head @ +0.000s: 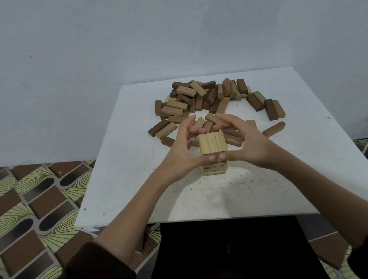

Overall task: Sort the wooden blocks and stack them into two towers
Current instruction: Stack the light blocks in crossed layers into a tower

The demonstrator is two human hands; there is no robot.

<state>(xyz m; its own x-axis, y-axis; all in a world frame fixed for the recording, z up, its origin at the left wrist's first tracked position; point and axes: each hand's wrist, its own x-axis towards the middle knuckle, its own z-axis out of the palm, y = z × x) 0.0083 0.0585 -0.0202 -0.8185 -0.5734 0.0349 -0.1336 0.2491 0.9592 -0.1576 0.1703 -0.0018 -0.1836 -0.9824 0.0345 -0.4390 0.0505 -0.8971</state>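
**Both hands cupped round light tower, mid-counter**

One tower (213, 146) of light wood blocks stands upright near the mid of the white counter (135, 168), a bit toward the near edge. Top layer is 3 pale blocks side by side, long axis pointing away from the person. Layers below show small dark marks on the front face; exact layer count can't be told, hands cover part.

Left hand (179, 149): grip curled round the tower's left side, thumb tip (211, 158) pressed on the front face below the top layer, fingers arched over behind the top. Right hand (245, 141): mirror of that on the right side, thumb tip (222, 156) on the front face just beside the left thumb, fingers arched behind. Whether fingertips touch the back of the tower can't be told.

Loose blocks (196, 98), light and dark brown mixed, lie in a heap on the far half of the counter, just behind the tower and hands, w/ a curved row trailing off to the right. One single tan block (274, 129) lies apart, right of the right hand.

Dark sleeves (97, 272) pushed up both forearms. Patterned floor (35, 204) in brown, green and black left of the counter; plain pale wall (164, 25) behind.
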